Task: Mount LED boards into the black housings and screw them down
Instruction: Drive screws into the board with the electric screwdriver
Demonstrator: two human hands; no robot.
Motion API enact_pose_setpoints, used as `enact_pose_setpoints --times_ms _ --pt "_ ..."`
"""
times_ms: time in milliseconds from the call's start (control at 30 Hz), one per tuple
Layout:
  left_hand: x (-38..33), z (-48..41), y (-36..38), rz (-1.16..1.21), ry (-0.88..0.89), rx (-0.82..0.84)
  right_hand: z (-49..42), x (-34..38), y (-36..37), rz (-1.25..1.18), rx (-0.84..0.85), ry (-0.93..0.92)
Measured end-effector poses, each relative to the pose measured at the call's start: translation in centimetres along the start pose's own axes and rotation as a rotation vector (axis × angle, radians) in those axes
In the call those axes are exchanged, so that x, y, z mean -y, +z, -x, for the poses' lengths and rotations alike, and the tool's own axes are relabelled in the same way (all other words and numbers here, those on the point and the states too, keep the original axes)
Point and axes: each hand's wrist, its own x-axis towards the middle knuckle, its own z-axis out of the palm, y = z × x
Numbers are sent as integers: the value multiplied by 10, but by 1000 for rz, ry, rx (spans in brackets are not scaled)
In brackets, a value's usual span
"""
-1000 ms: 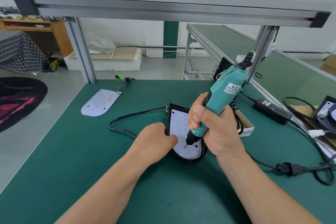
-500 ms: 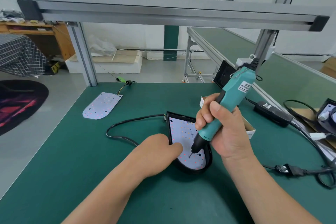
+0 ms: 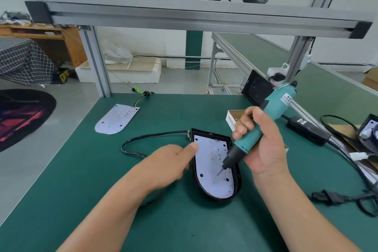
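Green bench (image 3: 81, 170) with black housing (image 3: 237, 182), loose LED board (image 3: 117, 118), power adapter (image 3: 306, 130), perhaps a screw box (image 3: 230, 119)

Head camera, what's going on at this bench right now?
A person is screwing an LED board into a black housing on the green bench. The right hand grips a teal electric screwdriver, bit on the board; the left hand presses a finger on the board's edge. A spare board lies far left.

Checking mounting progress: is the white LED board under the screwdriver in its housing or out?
In: the white LED board lies inside the black housing, whose rim surrounds it.
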Motion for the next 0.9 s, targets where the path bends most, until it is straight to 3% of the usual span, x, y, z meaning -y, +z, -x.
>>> enact_pose_setpoints --times_ms 67,133,233,367,667,900 --pt "4 -3 -11 -113 1 -133 -3 0 -4 3 -50 -18" --pt "11 -2 -20 -387 -35 -204 -5 -2 -6 4 -59 -19" --pt "22 0 -30 -620 -97 -109 -7 -5 -8 -8 -66 2" --pt "25 3 -32 -604 -108 16 -9 -7 -10 -18 -105 30" --pt "34 -1 -41 -644 -182 -118 -12 -9 -14 15 -129 76" --pt "45 -21 -45 -261 -183 -194 -9 -10 -11 88 -125 273"
